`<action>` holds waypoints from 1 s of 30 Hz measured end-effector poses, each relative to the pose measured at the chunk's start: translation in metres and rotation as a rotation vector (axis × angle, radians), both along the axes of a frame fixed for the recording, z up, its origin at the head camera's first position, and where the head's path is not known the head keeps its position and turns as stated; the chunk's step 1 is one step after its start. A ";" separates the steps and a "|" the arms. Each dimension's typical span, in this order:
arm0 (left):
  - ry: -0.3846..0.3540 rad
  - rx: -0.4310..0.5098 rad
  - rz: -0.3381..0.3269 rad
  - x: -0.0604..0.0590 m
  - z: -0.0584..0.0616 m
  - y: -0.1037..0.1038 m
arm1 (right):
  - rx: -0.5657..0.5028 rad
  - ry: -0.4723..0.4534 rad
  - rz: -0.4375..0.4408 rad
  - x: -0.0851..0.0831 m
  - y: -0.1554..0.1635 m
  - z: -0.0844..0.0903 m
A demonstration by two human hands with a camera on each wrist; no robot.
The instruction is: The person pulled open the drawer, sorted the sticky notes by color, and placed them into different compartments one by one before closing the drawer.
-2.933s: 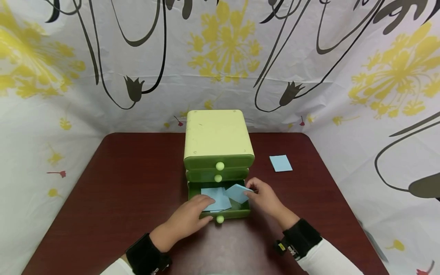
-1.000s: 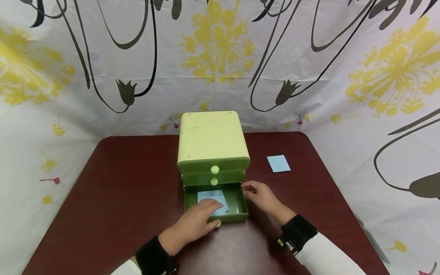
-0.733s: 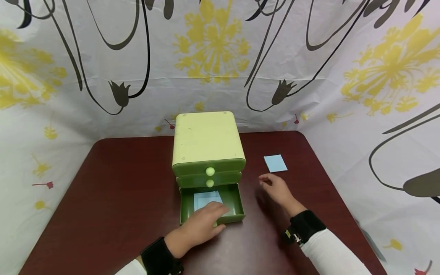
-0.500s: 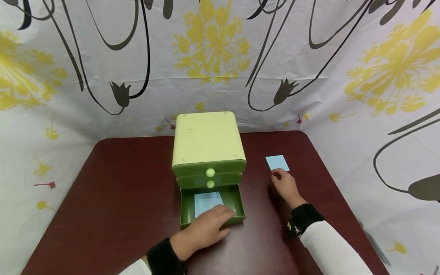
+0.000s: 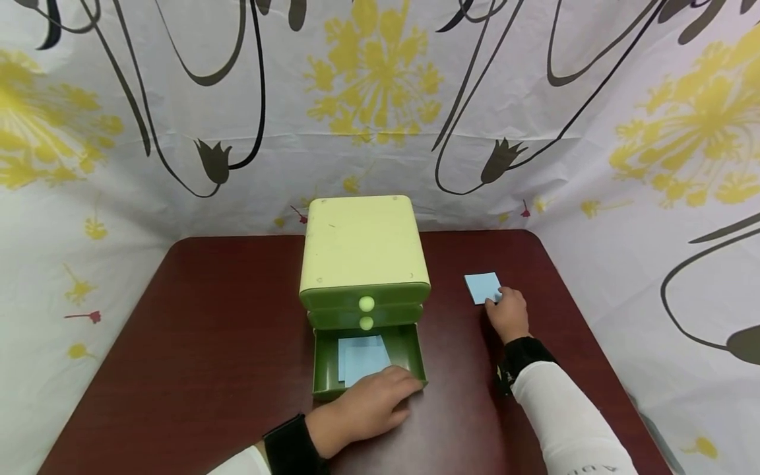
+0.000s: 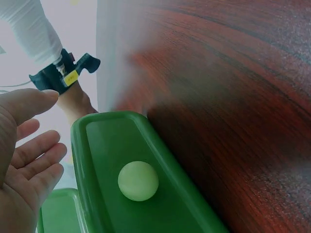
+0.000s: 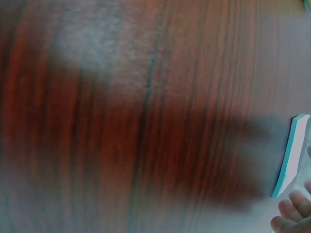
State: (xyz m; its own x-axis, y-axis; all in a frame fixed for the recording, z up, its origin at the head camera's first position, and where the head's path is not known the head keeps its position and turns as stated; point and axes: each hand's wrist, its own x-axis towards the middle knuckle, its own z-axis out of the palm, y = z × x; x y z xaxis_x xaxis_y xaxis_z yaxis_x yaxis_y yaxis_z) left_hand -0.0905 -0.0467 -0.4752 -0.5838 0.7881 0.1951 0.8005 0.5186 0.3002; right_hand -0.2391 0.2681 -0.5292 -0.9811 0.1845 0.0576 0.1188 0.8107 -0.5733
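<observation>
A small pad of light blue sticky notes (image 5: 479,286) lies on the table to the right of the drawer cabinet. My right hand (image 5: 509,313) reaches its near right corner, with thumb and forefinger at the edges. In the right wrist view, loosely bent fingers (image 7: 291,213) show beside the pad (image 7: 291,158). My left hand (image 5: 371,406) lies over the front of the pulled-out bottom drawer (image 5: 406,349), hiding its knob in the head view. The left wrist view shows this hand's fingers (image 6: 41,150) loose and holding nothing. Overlapping blue paper squares (image 5: 363,359) lie inside the drawer.
The cabinet (image 5: 365,244) has a pale yellow top and green drawer fronts with round knobs (image 5: 366,304). It stands on a dark red-brown table (image 5: 237,316). A white patterned cloth (image 5: 285,178) hangs behind and along both sides.
The right hand let go of a blue paper at the drawer, then moved right and away to the sticky note pad. The left hand slid right along the drawer front.
</observation>
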 end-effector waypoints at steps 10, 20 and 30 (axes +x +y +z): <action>0.018 -0.019 -0.048 0.002 0.002 0.004 | 0.012 -0.071 -0.076 -0.010 0.000 -0.006; -0.033 -0.028 -0.054 0.003 0.001 0.004 | 0.030 -0.142 -0.107 -0.019 -0.004 -0.003; -0.033 -0.032 -0.050 0.003 0.002 0.005 | 0.012 -0.156 -0.125 -0.026 -0.005 0.002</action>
State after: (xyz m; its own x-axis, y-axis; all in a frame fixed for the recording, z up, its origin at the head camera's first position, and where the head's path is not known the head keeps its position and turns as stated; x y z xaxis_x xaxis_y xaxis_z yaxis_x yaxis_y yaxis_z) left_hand -0.0879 -0.0419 -0.4736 -0.5493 0.8220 0.1503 0.8156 0.4882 0.3107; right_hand -0.2655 0.2634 -0.5270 -0.9478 0.3058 -0.0902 0.3055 0.7904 -0.5309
